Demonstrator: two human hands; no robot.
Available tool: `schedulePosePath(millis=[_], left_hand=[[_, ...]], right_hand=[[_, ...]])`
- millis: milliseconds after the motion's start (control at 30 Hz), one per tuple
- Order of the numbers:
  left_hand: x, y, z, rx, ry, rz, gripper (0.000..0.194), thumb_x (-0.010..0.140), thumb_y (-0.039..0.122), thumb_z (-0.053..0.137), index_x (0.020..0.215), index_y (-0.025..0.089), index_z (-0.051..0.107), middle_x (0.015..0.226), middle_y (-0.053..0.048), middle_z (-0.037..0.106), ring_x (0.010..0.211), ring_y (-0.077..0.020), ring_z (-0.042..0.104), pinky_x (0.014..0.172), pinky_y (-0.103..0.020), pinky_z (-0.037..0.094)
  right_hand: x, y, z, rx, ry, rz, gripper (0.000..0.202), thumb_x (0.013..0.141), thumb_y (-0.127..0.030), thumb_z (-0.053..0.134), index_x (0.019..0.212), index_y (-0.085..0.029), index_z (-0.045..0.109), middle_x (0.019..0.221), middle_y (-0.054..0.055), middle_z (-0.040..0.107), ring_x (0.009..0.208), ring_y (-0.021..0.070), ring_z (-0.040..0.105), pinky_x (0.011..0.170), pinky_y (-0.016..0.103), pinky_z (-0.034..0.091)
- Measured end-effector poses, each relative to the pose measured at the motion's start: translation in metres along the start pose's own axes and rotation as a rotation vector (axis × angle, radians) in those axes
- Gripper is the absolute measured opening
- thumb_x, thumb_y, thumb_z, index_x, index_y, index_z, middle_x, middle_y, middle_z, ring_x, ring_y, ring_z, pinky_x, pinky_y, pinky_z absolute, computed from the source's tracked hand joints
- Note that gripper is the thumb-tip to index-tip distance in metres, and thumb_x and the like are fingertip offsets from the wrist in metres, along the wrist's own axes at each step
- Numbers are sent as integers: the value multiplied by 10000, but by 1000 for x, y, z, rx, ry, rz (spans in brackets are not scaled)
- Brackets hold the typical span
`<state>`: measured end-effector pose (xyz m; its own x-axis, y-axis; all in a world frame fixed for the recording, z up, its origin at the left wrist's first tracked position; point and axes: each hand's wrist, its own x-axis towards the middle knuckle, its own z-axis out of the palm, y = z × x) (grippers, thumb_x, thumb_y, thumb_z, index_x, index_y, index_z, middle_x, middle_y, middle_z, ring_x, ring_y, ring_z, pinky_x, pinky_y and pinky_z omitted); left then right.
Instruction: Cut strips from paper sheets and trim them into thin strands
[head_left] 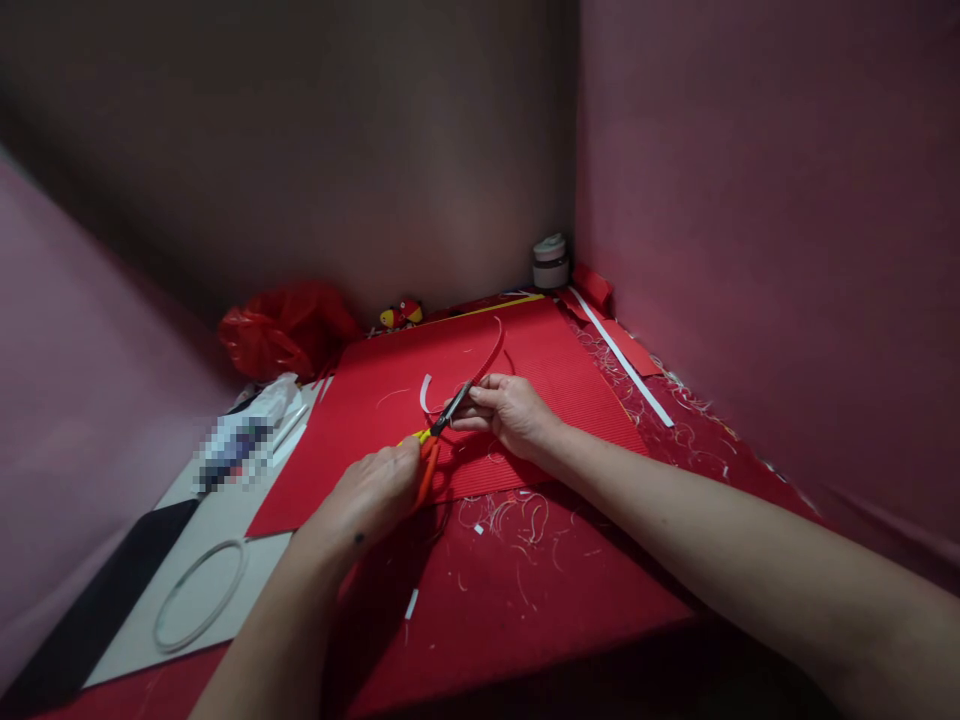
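Observation:
My left hand (375, 485) is closed on the handles of a pair of scissors (430, 472), orange and yellow, whose dark blades point up and to the right. Pinched in the fingers of my right hand (514, 412) is a thin curved strip (492, 352), red on one side. A white curled end (426, 392) shows left of the blades; whether it belongs to the same strip I cannot tell. The blades lie against the strip by my right fingertips, and their exact contact is hidden. Beneath both hands lies a ribbed red sheet (397, 375).
A long white strip (626, 362) lies at the right among thread-like trimmings (534, 520). At the back are a red plastic bag (292, 325), a small red-yellow-black item (401, 315) and a lidded jar (551, 265). A pale ring (159, 622) rests on a light board at the left. Pink walls flank the table.

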<state>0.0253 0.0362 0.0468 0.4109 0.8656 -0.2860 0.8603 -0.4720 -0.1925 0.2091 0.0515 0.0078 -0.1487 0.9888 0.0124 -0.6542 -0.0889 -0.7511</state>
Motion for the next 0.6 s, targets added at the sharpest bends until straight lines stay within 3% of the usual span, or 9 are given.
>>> schedulePosePath(millis=[200, 467, 600], left_hand=[[0, 3, -3, 4, 10, -19, 319, 879, 245, 239, 1055, 158, 491, 923, -130, 649, 808, -252, 615, 638, -317, 386], [4, -5, 3, -96, 92, 45, 309, 871, 415, 342, 955, 191, 538, 803, -97, 656, 697, -211, 602, 588, -279, 341], [4, -3, -4, -130, 109, -91, 323, 862, 436, 342, 983, 192, 514, 831, -119, 652, 749, -253, 615, 586, -291, 351]], right_hand=[[-1, 1, 1, 12, -5, -6, 128, 795, -69, 524, 720, -161, 477, 634, 19, 653, 592, 140, 661, 614, 279, 574], [-2, 1, 0, 6, -7, -9, 147, 789, -93, 564, 700, -168, 474, 625, 23, 654, 611, 150, 673, 603, 264, 566], [-1, -1, 0, 8, 5, 13, 154, 798, -78, 550, 702, -167, 469, 621, 41, 661, 605, 165, 684, 633, 285, 568]])
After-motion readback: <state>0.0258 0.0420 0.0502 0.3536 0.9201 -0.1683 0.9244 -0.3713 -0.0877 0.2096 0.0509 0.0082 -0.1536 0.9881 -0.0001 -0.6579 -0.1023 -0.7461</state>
